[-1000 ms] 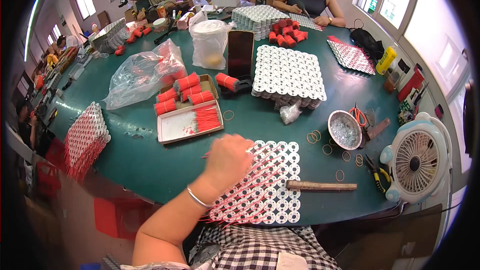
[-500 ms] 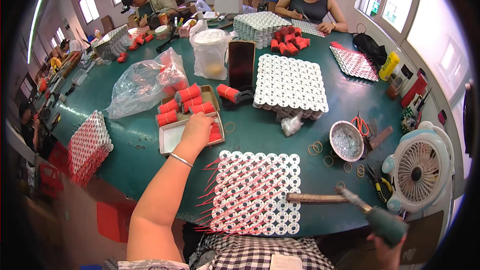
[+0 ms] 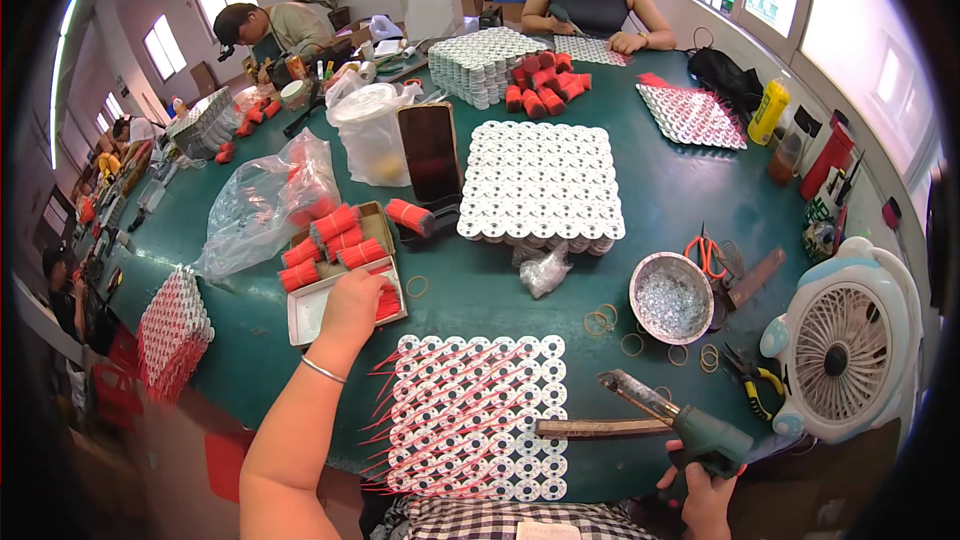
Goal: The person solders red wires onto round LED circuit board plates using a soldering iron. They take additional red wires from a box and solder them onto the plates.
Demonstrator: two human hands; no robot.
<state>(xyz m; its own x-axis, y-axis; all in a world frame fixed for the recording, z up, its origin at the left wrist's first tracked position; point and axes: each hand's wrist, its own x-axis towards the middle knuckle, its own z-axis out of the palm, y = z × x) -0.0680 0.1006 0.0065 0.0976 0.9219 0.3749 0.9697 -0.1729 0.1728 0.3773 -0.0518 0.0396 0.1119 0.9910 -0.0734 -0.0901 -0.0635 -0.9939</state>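
Note:
My left hand (image 3: 350,308) reaches into a shallow cardboard box (image 3: 303,322), its fingers closed on loose red wires (image 3: 387,300); the fingertips are partly hidden. At the lower right, my right hand (image 3: 705,498) grips a green pistol-shaped soldering gun (image 3: 712,440), its metal nose angled up and left above the table. Between my arms lies a panel of white round boards (image 3: 540,455), with red wires slanting across most of it and sticking out past its left edge. A flat wooden strip (image 3: 600,428) rests against the panel's right side, its other end behind the gun.
Banded red wire bundles (image 3: 340,225), a plastic bag (image 3: 262,202) and a phone (image 3: 430,152) stand beyond the box. Stacked white panels (image 3: 540,180) sit mid-table. To the right are a metal bowl (image 3: 672,295), pliers (image 3: 752,385) and a fan (image 3: 840,350). Co-workers sit across the table.
My right hand has brought the soldering gun left, and its nose now points more clearly up-left. My left hand stays at the wires in the box. The whole view has shifted slightly.

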